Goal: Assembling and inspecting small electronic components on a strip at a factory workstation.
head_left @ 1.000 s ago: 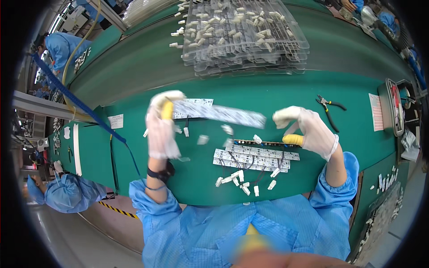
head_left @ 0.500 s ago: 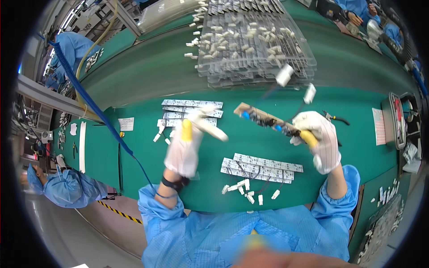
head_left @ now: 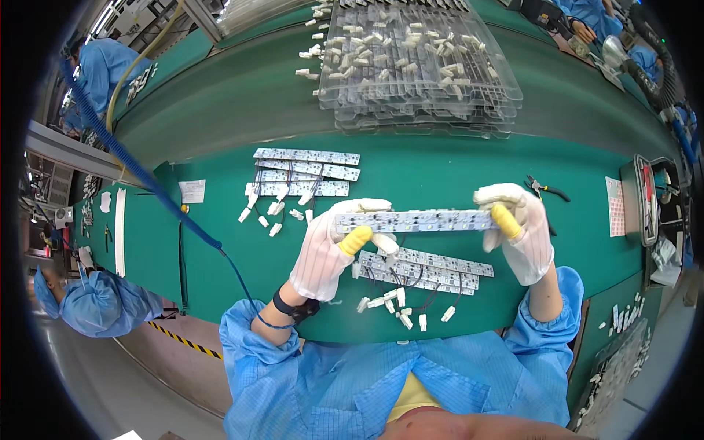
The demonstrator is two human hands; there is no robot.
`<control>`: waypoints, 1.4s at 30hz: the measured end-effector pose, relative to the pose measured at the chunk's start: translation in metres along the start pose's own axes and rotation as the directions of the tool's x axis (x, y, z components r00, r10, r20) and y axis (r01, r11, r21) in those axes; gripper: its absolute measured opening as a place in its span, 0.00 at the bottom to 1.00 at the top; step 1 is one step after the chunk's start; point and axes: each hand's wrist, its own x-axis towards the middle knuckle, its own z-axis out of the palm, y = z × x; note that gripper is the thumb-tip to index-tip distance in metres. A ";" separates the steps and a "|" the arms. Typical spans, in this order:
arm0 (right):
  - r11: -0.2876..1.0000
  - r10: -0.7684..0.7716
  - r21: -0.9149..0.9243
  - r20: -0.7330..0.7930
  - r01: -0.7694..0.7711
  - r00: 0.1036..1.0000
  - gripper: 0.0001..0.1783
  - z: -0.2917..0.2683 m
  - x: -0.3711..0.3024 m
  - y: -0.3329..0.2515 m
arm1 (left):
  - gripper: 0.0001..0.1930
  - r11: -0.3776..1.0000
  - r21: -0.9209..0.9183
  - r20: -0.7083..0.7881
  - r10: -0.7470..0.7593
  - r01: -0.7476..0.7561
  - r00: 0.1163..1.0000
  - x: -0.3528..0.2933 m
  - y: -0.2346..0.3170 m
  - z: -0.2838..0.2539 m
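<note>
A long, narrow white circuit board (head_left: 418,221) with small components on its face is held level between my two hands, above the green mat. My left hand (head_left: 343,246), in a striped white glove with yellow thumb tip, grips its left end. The right end sits between the thumb and fingers of my right hand (head_left: 519,231), gloved the same way. Just below lie overlapping strip boards (head_left: 440,277) with dark wires and white connectors (head_left: 400,301). Another group of strip boards (head_left: 304,174), also with wired connectors, rests farther back on the left.
Stacked clear plastic trays (head_left: 422,81) full of wired boards stand beyond the mat. Pliers (head_left: 548,189) lie at the right, near a metal bin (head_left: 639,202). A blue coiled cord (head_left: 158,180) runs to my left wrist. Co-workers in blue (head_left: 103,304) are at left and farther back.
The board in my right hand has turned from edge-on to showing its white face and lies level. My left hand has moved right and down from the far-left boards and taken its left end.
</note>
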 end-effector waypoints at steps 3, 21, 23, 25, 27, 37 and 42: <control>0.991 -0.117 -0.087 -0.166 0.104 0.979 0.08 -0.001 0.003 0.002 | 0.24 0.930 -0.350 -0.058 0.097 -0.111 0.994 -0.003 -0.015 0.012; 0.979 -0.148 0.122 -0.114 0.162 0.982 0.18 -0.003 -0.001 -0.002 | 0.20 0.951 0.110 -0.276 0.308 -0.289 0.911 -0.008 -0.030 0.002; 0.975 -0.154 0.145 -0.110 0.169 0.982 0.19 -0.003 -0.002 0.000 | 0.20 0.972 0.048 -0.253 0.236 -0.232 0.938 -0.009 -0.031 0.000; 0.970 -0.162 0.166 -0.105 0.178 0.981 0.19 -0.004 -0.003 0.000 | 0.20 0.969 0.054 -0.254 0.249 -0.243 0.935 -0.008 -0.032 0.000; 0.973 -0.150 0.161 -0.094 0.164 0.984 0.20 -0.004 -0.004 -0.001 | 0.20 0.967 0.061 -0.268 0.255 -0.248 0.929 -0.008 -0.032 0.001; 0.999 -0.035 -0.037 0.050 0.036 0.998 0.32 -0.018 -0.003 -0.006 | 0.25 0.977 -0.050 -0.297 0.185 -0.208 0.937 -0.004 -0.040 -0.001; 0.158 -0.288 -0.985 -0.113 -0.069 0.951 0.52 -0.104 -0.015 0.035 | 0.26 0.930 -0.329 -0.262 0.077 -0.164 0.962 -0.008 -0.028 0.000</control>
